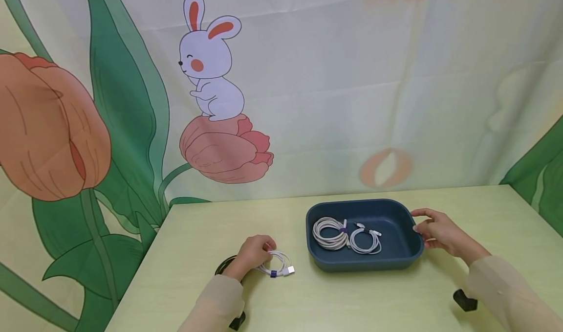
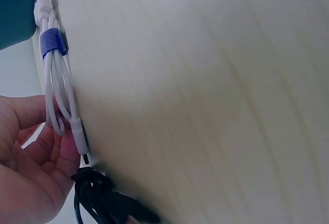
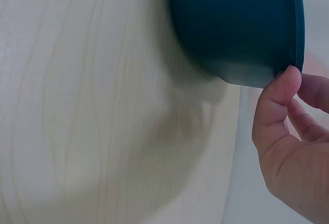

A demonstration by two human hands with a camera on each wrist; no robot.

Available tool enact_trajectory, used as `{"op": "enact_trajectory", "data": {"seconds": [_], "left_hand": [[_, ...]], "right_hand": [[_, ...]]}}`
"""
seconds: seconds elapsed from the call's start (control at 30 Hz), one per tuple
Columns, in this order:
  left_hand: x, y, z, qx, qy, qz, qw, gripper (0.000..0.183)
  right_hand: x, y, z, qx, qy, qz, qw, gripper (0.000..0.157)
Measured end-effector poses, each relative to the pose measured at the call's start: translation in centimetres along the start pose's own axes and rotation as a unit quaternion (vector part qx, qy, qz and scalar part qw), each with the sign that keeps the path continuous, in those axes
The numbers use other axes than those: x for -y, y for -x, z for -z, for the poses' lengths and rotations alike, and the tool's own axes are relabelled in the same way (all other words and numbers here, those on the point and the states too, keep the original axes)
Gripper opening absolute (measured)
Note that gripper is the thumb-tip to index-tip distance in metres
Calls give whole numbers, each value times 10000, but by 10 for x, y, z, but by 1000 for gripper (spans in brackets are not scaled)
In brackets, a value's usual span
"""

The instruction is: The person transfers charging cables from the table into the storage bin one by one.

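Sleeve (image 1: pixel 215 302), left grip (image 1: pixel 254 252) pinching white cable (image 2: pixel 57 70), long axis sideways, plug (image 1: pixel 288 270) rightward

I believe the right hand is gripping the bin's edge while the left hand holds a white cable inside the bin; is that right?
Not quite: the white cable that the left hand holds is outside the bin, to its left, as the head view shows. The right hand does grip the bin's edge.

head view bright; 2 wrist views dimmer, soft shadows across tabletop (image 3: pixel 67 80).
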State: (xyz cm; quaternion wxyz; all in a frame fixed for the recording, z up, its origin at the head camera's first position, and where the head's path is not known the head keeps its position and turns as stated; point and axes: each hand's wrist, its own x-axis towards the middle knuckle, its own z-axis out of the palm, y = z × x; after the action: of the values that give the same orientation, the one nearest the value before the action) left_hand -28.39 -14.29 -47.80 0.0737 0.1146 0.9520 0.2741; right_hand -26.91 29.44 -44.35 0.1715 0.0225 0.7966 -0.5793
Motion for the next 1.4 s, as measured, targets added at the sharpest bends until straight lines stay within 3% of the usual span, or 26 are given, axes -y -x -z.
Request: {"op": "enact_trajectory", "data": {"seconds": [0.67,1.03,1.4], "left_hand": [[1,0,4,-190,233,119,9995,14],[-2,2,8,-196,745,-59,9970,16],[-5,2,15,-22,1468,281,9888,12]], "right_hand": [[-4,-4,1,-24,40,-64,10000,53],[-3,-4,0,-9,39,-64,10000,52],[-1,-2,0,-15,37,-49,10000,53]]}}
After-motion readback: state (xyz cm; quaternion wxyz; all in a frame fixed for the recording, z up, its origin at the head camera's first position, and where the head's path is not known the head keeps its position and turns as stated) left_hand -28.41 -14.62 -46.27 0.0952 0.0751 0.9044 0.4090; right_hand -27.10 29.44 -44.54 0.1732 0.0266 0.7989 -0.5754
